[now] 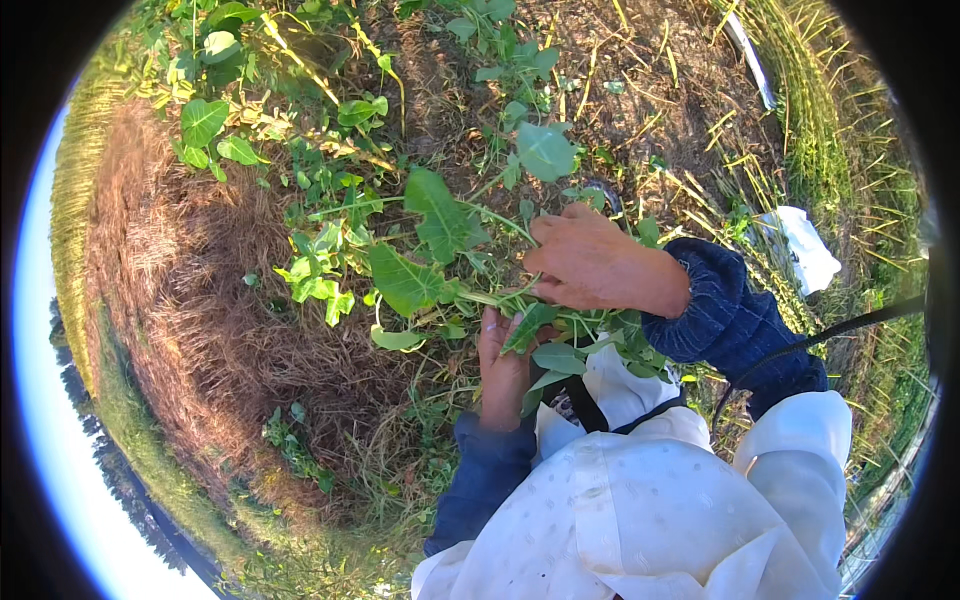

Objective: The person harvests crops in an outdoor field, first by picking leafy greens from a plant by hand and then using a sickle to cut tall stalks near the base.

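My left hand (pixel 502 368) is closed around a bundle of green leafy stems (pixel 530 300) in front of my body; some of its fingers are hidden by leaves. Just above and to the right, my right hand (pixel 605 262) lies over the same stems with its fingers curled in on them, the fingertips partly covered. Large broad green leaves (pixel 436 215) fan out to the left of both hands. More leaves (pixel 562 358) hang below, against my white clothing (pixel 610 500).
Leafy plants (pixel 205 125) grow at the upper left. Dry brown straw (pixel 200 260) covers the ground at left. A crumpled white sheet-like piece (pixel 805 248) lies at right, near tall yellow-green stalks (pixel 850 150). A black strap (pixel 860 320) crosses beside my right sleeve.
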Tool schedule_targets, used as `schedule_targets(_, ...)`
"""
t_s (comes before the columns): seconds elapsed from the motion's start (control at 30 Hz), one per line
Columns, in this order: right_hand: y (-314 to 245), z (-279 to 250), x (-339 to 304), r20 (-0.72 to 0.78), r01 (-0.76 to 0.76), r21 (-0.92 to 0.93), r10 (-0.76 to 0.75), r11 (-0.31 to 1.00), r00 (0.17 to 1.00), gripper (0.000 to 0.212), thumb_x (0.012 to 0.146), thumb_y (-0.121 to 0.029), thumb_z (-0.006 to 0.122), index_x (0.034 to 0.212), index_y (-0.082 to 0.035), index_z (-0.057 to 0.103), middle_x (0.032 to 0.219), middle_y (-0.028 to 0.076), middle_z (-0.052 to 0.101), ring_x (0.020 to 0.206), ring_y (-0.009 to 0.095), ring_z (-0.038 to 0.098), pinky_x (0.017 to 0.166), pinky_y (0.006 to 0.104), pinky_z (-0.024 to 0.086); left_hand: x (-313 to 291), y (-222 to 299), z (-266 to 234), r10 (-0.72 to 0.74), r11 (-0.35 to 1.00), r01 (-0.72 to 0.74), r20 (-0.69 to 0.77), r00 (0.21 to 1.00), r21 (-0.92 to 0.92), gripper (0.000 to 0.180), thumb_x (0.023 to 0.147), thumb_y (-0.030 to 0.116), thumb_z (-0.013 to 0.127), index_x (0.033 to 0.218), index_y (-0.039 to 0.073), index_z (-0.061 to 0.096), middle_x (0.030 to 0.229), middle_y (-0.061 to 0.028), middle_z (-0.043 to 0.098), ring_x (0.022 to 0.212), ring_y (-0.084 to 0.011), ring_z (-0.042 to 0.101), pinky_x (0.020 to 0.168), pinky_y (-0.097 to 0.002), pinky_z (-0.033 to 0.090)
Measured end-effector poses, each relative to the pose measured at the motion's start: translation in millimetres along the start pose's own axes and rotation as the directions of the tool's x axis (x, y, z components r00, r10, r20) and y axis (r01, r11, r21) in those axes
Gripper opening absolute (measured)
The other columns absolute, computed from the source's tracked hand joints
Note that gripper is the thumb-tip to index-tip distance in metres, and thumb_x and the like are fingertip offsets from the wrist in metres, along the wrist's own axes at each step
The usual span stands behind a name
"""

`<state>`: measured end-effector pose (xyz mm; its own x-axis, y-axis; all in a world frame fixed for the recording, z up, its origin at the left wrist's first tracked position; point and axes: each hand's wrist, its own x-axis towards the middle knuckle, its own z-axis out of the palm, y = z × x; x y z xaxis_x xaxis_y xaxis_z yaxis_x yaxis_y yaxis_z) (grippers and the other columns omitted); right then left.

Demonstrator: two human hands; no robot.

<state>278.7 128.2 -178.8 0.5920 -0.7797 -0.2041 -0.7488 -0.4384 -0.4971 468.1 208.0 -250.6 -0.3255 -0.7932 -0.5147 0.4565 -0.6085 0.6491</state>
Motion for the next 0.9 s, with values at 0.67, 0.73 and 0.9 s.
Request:
schedule_targets(0.67, -148.1, 104.9, -84.2, -0.72, 0.726, 0.16, -0.424, 0.668, 0.549, 0.028, 0.083, -0.026, 0.054, 0.104, -0.008, 0.059, 0.118, 0.019, 0.05, 0.117, 0.03, 0.048, 0.079, 0.0455, 0.044, -24.8, -62.9, 2.3, 0.117, 0.989, -0.058, -0.474, 0.873, 0.138, 0.021, 0.095, 0.028, 0.047, 0.106, 0.01, 0.052, 0.099, -0.007, 0.057, 0.09, -0.0165, 0.055, 0.069, -0.0297, 0.048)
schedule_targets(0.73, -110.5, 88.6, -112.8, -0.811, 0.687, 0.276, -0.221, 0.672, 0.542, 0.033, 0.085, -0.021, 0.052, 0.115, -0.006, 0.051, 0.123, 0.019, 0.047, 0.119, 0.032, 0.047, 0.08, 0.0416, 0.045, -32.4, -61.7, -8.8, 0.167, 0.975, -0.063, -0.518, 0.839, 0.213, 0.021, 0.095, 0.028, 0.047, 0.106, 0.01, 0.053, 0.098, -0.0067, 0.057, 0.089, -0.0163, 0.055, 0.069, -0.0295, 0.048)
schedule_targets(0.9, 94.1, 109.3, -230.6, -0.37, 0.118, 0.928, 0.847, 0.352, 0.381, 0.016, 0.09, -0.008, 0.051, 0.105, -0.001, 0.049, 0.098, 0.011, 0.057, 0.084, 0.016, 0.059, 0.07, 0.0267, 0.048, -41.1, -56.2, -42.4, 0.286, 0.914, -0.011, -0.623, 0.728, 0.406, 0.022, 0.095, 0.028, 0.048, 0.105, 0.01, 0.053, 0.096, -0.006, 0.057, 0.086, -0.0156, 0.054, 0.067, -0.0289, 0.047)
